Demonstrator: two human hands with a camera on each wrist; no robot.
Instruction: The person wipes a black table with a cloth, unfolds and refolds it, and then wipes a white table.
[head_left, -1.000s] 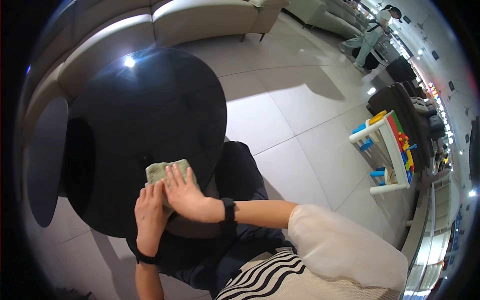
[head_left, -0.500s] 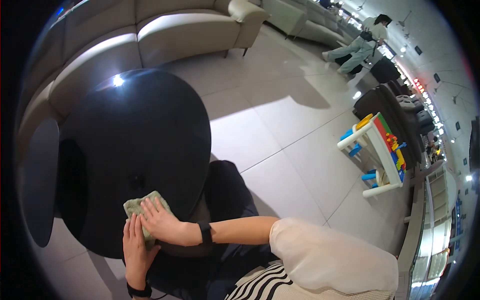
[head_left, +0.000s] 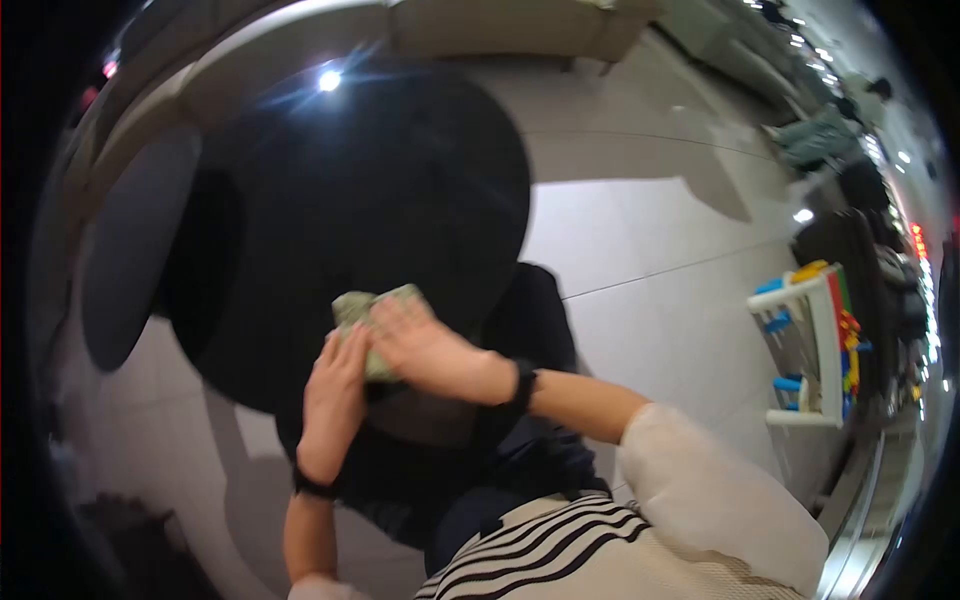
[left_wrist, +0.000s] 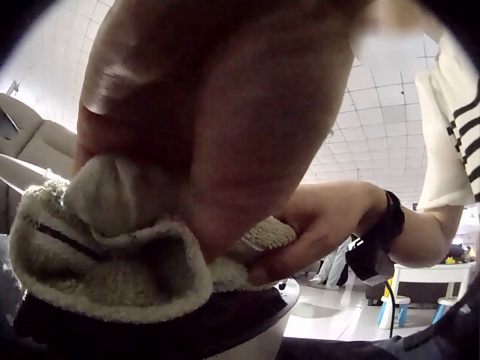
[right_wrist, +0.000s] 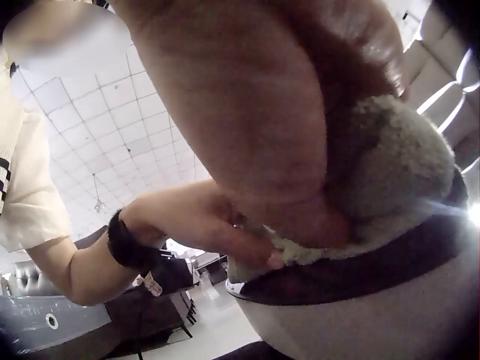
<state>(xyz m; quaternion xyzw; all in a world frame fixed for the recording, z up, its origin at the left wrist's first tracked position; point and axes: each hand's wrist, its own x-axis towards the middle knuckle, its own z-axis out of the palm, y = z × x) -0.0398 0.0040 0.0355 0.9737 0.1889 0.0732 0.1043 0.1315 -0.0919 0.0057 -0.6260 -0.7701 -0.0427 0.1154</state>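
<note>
A pale green cloth (head_left: pixel 352 306) lies creased near the close edge of the round black tabletop (head_left: pixel 400 160). My right hand (head_left: pixel 435 352) presses on its right part with extended fingers. Lower left, my left hand (head_left: pixel 334 400) rests its fingertips on the cloth, close beside the right fingers. In the left wrist view the cloth (left_wrist: pixel 105 289) folds up in loops under my left hand (left_wrist: pixel 225 112). The right wrist view has it bulging (right_wrist: pixel 405 161) beside the thumb of my right hand (right_wrist: pixel 240 112). Palms and undersides of the fingers are mostly hidden.
A smaller dark round top (head_left: pixel 140 250) stands at the left. Beyond the table curves a beige sofa (head_left: pixel 480 28). To the right are a white toy table (head_left: pixel 805 418) with coloured blocks and, farther back, a person (head_left: pixel 825 135). My knee is beside the table's right edge.
The head view has shifted, so table, cloth and hands appear higher and farther right. The cloth looks more bunched between the hands, and both hands stay on it.
</note>
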